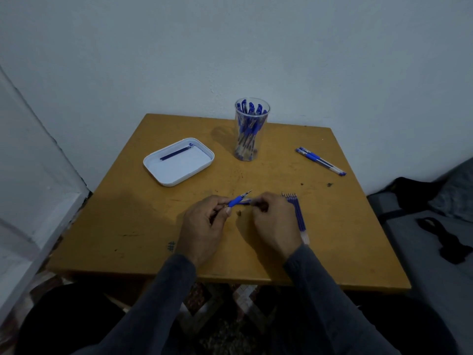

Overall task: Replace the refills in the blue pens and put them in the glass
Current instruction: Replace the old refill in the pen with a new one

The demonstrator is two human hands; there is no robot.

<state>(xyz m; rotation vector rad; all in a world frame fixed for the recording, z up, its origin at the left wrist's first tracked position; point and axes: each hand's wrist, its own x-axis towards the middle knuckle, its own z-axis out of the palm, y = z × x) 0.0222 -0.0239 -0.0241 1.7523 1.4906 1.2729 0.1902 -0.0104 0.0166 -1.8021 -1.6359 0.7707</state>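
Gripping blue pen [239, 200], both hands.

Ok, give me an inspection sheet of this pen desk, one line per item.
Surface: yellow wooden table, scuffed, dark specks near its middle.
Job's things: glass standing at the far edge, full of blue pens; two loose pens lying far right; row of refills beside the right hand; white tray far left holding one dark refill.
Clutter: small dark bit on the table between the hands.
Grippers: left hand and right hand both hold one pen by its blue grip, tip pointing away.
Cables: nothing seen.
Surroundings: white wall; grey seat with black strap on the right.
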